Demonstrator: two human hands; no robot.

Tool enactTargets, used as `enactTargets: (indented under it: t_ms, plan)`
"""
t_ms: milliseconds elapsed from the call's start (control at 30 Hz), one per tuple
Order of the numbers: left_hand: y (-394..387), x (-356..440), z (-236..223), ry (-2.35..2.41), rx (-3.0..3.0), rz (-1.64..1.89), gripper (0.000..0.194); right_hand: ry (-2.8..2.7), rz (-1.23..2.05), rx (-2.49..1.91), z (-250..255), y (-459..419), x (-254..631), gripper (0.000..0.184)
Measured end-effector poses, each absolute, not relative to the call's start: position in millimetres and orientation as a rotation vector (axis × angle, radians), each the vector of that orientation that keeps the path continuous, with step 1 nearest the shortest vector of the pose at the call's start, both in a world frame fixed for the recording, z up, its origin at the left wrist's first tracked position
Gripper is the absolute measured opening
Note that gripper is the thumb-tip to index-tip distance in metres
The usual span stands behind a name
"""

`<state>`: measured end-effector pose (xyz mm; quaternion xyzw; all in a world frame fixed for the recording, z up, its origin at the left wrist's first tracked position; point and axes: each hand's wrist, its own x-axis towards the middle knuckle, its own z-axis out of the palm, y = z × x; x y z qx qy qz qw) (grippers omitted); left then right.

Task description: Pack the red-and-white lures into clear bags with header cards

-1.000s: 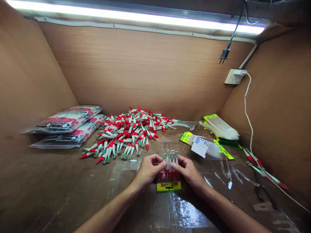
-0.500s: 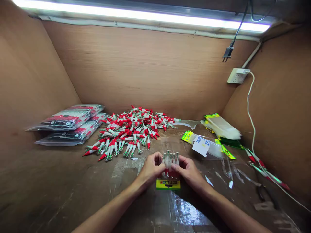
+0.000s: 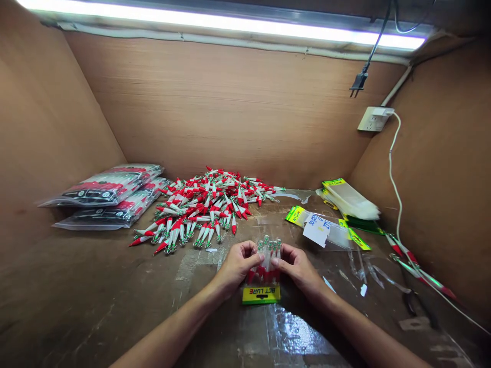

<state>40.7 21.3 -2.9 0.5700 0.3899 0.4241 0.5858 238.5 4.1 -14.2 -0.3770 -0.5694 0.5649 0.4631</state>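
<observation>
My left hand (image 3: pixel 236 267) and my right hand (image 3: pixel 297 267) are both closed on a clear plastic packet (image 3: pixel 264 266) of red-and-white lures, low in the middle of the view. The packet's yellow label card (image 3: pixel 261 295) points toward me and rests near the tabletop. The lures' green-tipped ends stick up between my thumbs. Just beyond my hands lies a big loose pile of red-and-white lures (image 3: pixel 205 204).
Filled bags of lures (image 3: pixel 103 197) are stacked at the left. Empty packets with yellow headers (image 3: pixel 347 202) and a white label (image 3: pixel 316 228) lie at the right, with a few loose lures (image 3: pixel 418 273), a white cable and a wall socket (image 3: pixel 371 120). Brown walls enclose the bench.
My hands have shifted the packet slightly; its yellow label sits a little lower and further left than before. Both hands stay closed on it.
</observation>
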Motion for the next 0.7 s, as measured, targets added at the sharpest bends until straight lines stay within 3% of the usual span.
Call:
enactTargets:
  t_ms: [267, 700]
  plan:
    - [28.8, 29.2, 8.3, 0.981, 1.6, 0.877, 0.012, -1.463, 1.169, -1.059, -9.5, 2.3, 242.5, 0.029]
    - [17.8, 36.8, -1.8, 1.061, 1.688, 0.908, 0.008, -1.522, 1.188, -1.07, -11.5, 2.3, 242.8, 0.033]
